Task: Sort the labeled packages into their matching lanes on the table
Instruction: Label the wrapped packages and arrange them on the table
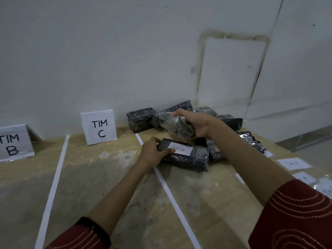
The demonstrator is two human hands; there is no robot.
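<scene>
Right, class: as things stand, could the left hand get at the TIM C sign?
Probably yes. The TIM C sign stands close by, with nothing standing between it and the left hand. But that hand grips the labelled package, so it would need to let go first.

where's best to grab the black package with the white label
Take the labeled package by its short left end, coming from the left, as the left hand does. It lies flat and long; that end is free, while other packages crowd its right end.
</scene>
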